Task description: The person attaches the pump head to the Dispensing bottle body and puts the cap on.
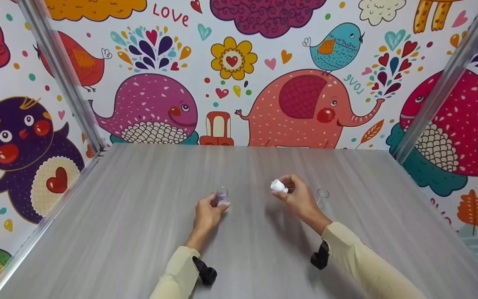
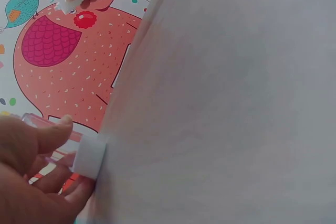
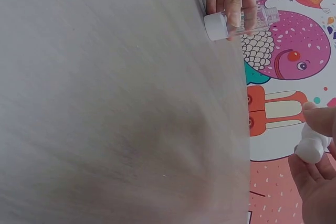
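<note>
The left hand [image 1: 208,211] has its grip closed around a clear bottle [image 1: 223,194], upright with its white base [image 3: 216,27] at the table [image 1: 139,232]. Farther right, the right hand [image 1: 302,201] pinches a white fitting [image 1: 279,186] above the table, and a clear cup-shaped piece [image 1: 323,197] stands just right of that hand.

Your desk [image 1: 139,207] has a grey, wood-grained top; on it a clear round-rimmed piece [image 1: 323,193] sits nearer the right edge than the left.
</note>
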A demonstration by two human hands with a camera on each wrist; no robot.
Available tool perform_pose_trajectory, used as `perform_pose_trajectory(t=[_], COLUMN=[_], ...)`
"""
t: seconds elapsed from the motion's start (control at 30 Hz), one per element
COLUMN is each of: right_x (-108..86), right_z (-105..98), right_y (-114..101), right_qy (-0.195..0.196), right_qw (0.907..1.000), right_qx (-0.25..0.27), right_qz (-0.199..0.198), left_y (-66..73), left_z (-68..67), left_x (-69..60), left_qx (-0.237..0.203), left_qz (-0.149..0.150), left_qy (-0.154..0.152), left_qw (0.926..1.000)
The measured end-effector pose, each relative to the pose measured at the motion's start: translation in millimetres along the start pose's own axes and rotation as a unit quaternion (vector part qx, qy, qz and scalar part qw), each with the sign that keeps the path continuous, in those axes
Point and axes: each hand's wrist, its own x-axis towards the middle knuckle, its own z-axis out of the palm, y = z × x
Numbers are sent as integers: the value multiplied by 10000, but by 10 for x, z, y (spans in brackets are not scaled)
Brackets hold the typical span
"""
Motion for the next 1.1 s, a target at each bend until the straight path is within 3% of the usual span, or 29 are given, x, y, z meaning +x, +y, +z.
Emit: perform_pose_trajectory(t=[0.27, 0.73, 1.1], right_x=[-11, 28, 61], right_z=[10, 18, 18], right_y=[-27, -65, -127], right_qy=[-19, 19, -89], right_qw=[10000, 9989, 9990], right_qx=[26, 351, 347], right_qz=[13, -294, -269], left_y=[-6, 17, 10], left_z=[1, 41, 21], left_x=[-10, -29, -22], left_qx=[-8, 19, 77], left_qz=[52, -200, -207], left_qy=[27, -18, -42], left_qw=[10000, 9998, 9997])
